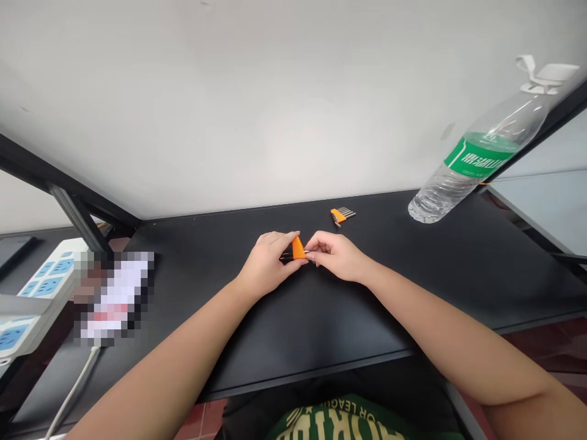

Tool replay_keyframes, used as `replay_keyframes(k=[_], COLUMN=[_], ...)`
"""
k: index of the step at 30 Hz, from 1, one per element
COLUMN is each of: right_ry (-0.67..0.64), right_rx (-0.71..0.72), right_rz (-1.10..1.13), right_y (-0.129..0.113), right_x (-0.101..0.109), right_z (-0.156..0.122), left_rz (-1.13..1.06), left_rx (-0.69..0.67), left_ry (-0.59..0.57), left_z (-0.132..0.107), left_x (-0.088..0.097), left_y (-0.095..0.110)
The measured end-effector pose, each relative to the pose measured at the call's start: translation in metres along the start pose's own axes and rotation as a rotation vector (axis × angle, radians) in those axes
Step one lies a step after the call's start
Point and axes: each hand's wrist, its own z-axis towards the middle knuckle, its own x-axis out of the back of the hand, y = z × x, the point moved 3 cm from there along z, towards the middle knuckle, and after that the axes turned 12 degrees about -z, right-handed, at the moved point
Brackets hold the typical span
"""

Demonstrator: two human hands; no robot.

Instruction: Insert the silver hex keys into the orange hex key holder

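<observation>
From my remote station I watch two bare hands working close together at the centre of the frame, above a black tabletop [316, 324]. The left hand [269, 261] holds a small orange holder [299, 247], its fingers on the upper edge and its thumb along the lower one, so I read that hand as nearly closed around it. Dark, thin pieces show at the holder's left side, partly hidden by the palm, and I cannot tell how many there are. The right hand [338, 255] is narrow, thumb and fingertips pinching a slim metal rod [309, 251] right at the holder's right side; I cannot make out how far the rod sits in it. Just above the right hand, a second orange holder [338, 215] lies on the tabletop with a row of metal rods [349, 212] sticking out to the right. At the upper right I see a clear water bottle [438, 190] with a green label [479, 156], leaning in my view. On the left side of the frame are a white power strip [57, 263], a pixelated flat object [119, 293] and a white cable [73, 388] running down from it
</observation>
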Motion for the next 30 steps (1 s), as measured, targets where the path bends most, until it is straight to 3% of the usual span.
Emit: replay_keyframes(k=[7,19,21,24,27,30], right_ry=[-0.036,-0.110,-0.054,0.114,0.045,-0.051], right_rx=[-0.024,-0.064,-0.032,0.097,0.162,0.144], right_rz=[0.165,0.308,0.177,-0.269,-0.798,-1.048], right_y=[0.005,0.001,-0.003,-0.009,-0.007,-0.001], right_x=[-0.001,0.002,0.010,0.029,0.038,0.038], right_z=[0.003,0.005,0.004,0.002,0.001,0.002], left_rz=[0.017,-0.083,-0.103,-0.121,-0.114,-0.103], left_rx=[-0.039,-0.090,-0.076,-0.051,-0.084,-0.032], left_ry=[-0.016,0.109,0.144,0.180,0.201,0.182], left_z=[0.001,-0.002,-0.001,-0.001,-0.001,-0.001], left_x=[0.000,0.002,0.004,0.007,0.008,0.006], left_y=[0.002,0.005,0.006,0.006,0.009,0.010])
